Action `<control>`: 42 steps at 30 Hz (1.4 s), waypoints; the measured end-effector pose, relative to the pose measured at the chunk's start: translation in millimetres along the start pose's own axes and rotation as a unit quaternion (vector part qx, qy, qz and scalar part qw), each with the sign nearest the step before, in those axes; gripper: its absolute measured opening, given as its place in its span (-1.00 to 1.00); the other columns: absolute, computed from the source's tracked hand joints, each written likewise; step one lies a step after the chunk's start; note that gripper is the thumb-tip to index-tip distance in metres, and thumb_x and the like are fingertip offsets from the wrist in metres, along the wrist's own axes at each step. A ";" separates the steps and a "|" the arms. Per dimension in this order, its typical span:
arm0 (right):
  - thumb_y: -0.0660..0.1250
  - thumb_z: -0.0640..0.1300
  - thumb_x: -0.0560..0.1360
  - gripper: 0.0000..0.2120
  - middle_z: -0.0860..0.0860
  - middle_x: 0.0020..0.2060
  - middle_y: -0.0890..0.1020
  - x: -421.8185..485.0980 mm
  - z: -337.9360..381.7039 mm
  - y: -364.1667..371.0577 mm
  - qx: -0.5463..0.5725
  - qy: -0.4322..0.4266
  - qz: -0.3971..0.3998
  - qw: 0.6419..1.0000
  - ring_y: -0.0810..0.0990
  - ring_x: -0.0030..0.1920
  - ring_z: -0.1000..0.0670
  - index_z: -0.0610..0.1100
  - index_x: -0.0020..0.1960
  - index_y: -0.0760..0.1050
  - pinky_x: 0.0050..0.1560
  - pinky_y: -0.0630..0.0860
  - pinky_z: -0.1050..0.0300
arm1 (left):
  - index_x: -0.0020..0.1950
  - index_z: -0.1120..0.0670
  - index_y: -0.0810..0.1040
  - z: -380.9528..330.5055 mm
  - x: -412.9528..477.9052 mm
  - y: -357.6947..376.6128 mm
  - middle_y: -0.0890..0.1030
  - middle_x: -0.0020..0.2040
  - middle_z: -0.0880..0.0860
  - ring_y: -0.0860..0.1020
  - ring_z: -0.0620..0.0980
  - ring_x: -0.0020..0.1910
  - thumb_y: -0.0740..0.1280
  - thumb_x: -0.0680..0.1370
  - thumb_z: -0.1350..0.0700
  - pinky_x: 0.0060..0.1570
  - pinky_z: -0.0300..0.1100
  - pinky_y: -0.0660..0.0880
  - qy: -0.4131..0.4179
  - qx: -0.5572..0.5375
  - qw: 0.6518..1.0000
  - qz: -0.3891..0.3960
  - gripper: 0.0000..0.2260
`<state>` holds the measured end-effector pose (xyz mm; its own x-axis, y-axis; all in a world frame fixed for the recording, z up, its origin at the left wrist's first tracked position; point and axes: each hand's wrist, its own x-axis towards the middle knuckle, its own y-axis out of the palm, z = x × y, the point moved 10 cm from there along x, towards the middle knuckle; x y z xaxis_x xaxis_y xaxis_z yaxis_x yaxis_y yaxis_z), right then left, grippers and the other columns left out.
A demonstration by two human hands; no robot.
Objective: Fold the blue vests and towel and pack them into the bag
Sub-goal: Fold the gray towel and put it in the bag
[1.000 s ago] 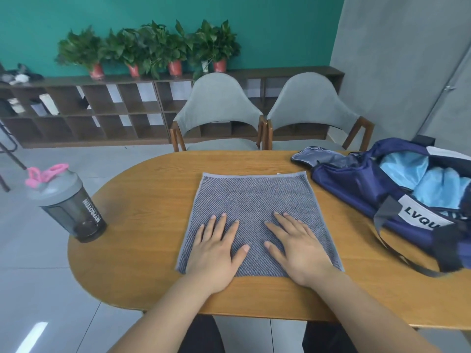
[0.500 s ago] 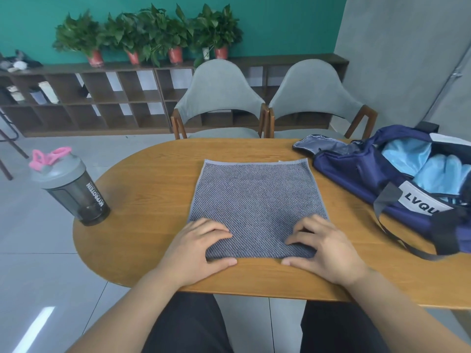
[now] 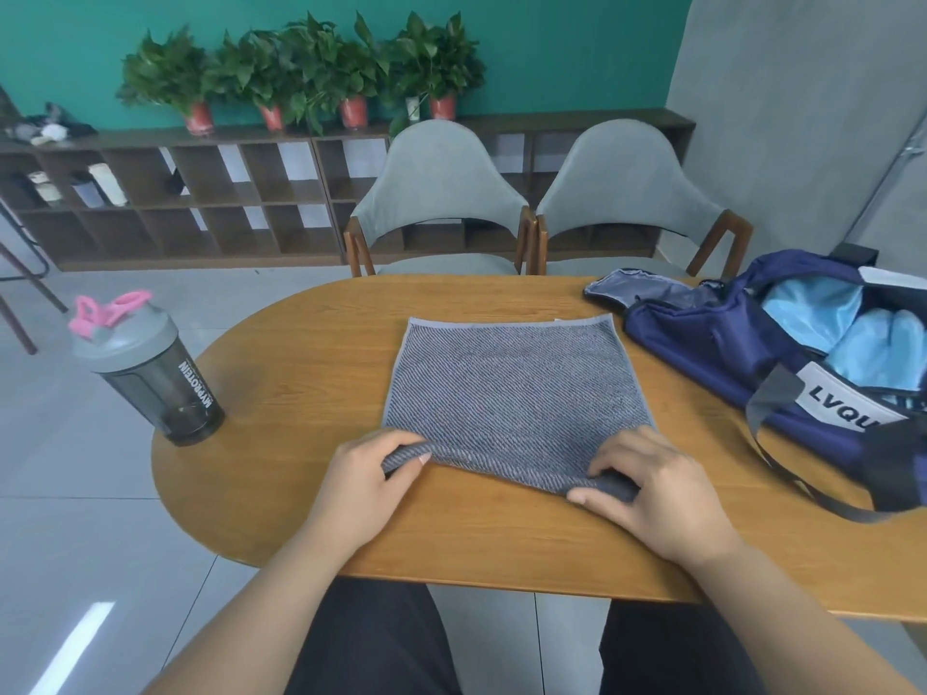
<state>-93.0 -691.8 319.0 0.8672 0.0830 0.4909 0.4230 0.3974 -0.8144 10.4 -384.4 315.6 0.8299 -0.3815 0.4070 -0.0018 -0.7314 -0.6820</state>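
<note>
Pinched grips: left hand (image 3: 366, 481) and right hand (image 3: 657, 489) each hold a near corner of the towel (image 3: 516, 393), edge raised, likely to fold it away. Wooden table (image 3: 301, 353) carries it at centre. Open bag (image 3: 702, 343) lies at right, mouth up for packing; blue vests (image 3: 822, 313) already inside.

The grey towel (image 3: 516, 388), woven in fine diagonal stripes with a plain hem, lies roughly square at the centre of the frame. Its far edge is flat and its near edge is raised where my left hand (image 3: 363, 486) and right hand (image 3: 662, 499) pinch the two near corners. The navy bag (image 3: 702, 343) sits at the right edge of the frame, unzipped and gaping, a white label reading LVQU on its side, with the light blue vests (image 3: 822, 318) bundled inside
</note>
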 end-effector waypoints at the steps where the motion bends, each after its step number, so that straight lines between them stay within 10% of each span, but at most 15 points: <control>1: 0.44 0.42 0.46 -0.60 0.24 -0.04 0.58 -0.2 1.8 2.3 0.000 -0.006 0.016 1.000 0.56 0.02 0.11 0.09 -0.04 0.66 0.01 0.53 0.15 | 0.15 -0.04 0.74 4.6 0.5 -3.8 0.70 0.03 -0.27 0.65 -0.26 0.04 0.53 0.56 0.06 0.10 -0.24 0.57 -0.025 -0.015 0.999 -0.015 -0.83; 11: 0.56 -0.20 0.42 -0.68 0.17 0.00 0.70 -2.3 -47.0 -14.9 0.020 0.168 -0.060 0.984 0.65 0.00 0.06 0.07 0.11 0.67 0.02 0.50 0.17 | 0.12 -0.11 0.72 29.2 1.2 -13.6 0.72 -0.10 -0.24 0.68 -0.19 -0.10 0.47 0.59 -0.08 -0.05 -0.09 0.63 -0.140 -0.062 0.987 -0.051 -0.86; 16: 0.45 0.02 0.58 -0.96 0.20 -0.15 0.70 -13.7 -77.5 -27.9 0.114 0.293 -0.125 0.941 0.64 -0.08 0.06 0.08 0.01 0.64 -0.04 0.41 0.14 | 0.23 -0.08 0.66 37.1 1.0 -15.5 0.73 -0.05 -0.21 0.67 -0.18 -0.13 0.38 0.63 -0.14 -0.01 0.01 0.65 -0.167 -0.058 0.983 -0.057 -0.76; 23: 0.28 0.13 0.64 -0.77 -0.10 -0.31 0.65 -14.1 -55.1 -39.2 0.093 0.265 -0.140 0.950 0.61 -0.24 -0.23 -0.03 -0.02 0.44 -0.21 0.49 -0.08 | 0.12 -0.05 0.67 23.0 -4.5 -27.1 0.71 -0.08 -0.24 0.67 -0.22 -0.06 0.33 0.65 -0.13 -0.03 -0.08 0.62 -0.148 -0.076 0.981 -0.096 -0.79; 33: 0.33 0.08 0.64 -0.89 0.15 -0.15 0.67 45.5 -75.8 -42.2 0.145 0.301 -0.068 0.940 0.61 -0.08 0.04 0.06 0.05 0.54 -0.08 0.46 0.01 | -0.20 0.04 0.54 27.7 49.4 -48.5 0.62 -0.31 -0.08 0.58 -0.04 -0.30 0.40 0.65 -0.07 -0.23 0.01 0.51 -0.173 -0.088 0.977 -0.092 -0.71; 36: 0.33 0.09 0.64 -0.79 0.07 -0.05 0.67 79.6 -105.2 -17.6 0.136 0.338 -0.012 0.931 0.61 0.05 -0.10 0.01 0.19 0.58 0.04 0.48 -0.04 | 0.10 -0.07 0.61 47.2 88.5 -32.5 0.71 -0.04 -0.12 0.67 -0.09 -0.03 0.40 0.65 -0.07 0.04 0.06 0.63 -0.193 -0.089 0.975 -0.057 -0.89; 39: 0.36 0.05 0.63 -0.62 -0.05 0.02 0.67 78.1 -124.1 14.6 0.102 0.372 0.049 0.921 0.62 0.05 -0.16 -0.05 0.40 0.50 0.00 0.43 0.04 | 0.52 -0.18 0.34 69.6 90.4 1.1 0.63 0.31 -0.02 0.62 0.03 0.25 0.40 0.65 -0.04 0.28 0.13 0.57 -0.232 -0.037 0.971 0.035 -0.53; 42: 0.35 0.01 0.64 -0.60 0.02 -0.12 0.64 67.2 -119.7 17.8 0.097 0.355 0.011 0.930 0.61 -0.08 -0.09 0.10 0.46 0.41 -0.05 0.44 0.05 | 0.48 -0.31 0.37 63.0 75.1 9.6 0.71 0.09 -0.01 0.64 -0.05 -0.07 0.36 0.67 0.03 0.04 0.00 0.62 -0.194 0.005 0.981 0.021 -0.57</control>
<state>4.3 -788.5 300.4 0.8590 -0.5040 0.0900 0.4074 0.5665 -0.7163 107.9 -384.4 301.3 0.9791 -0.1660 0.1176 -0.0368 -0.7131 -0.7001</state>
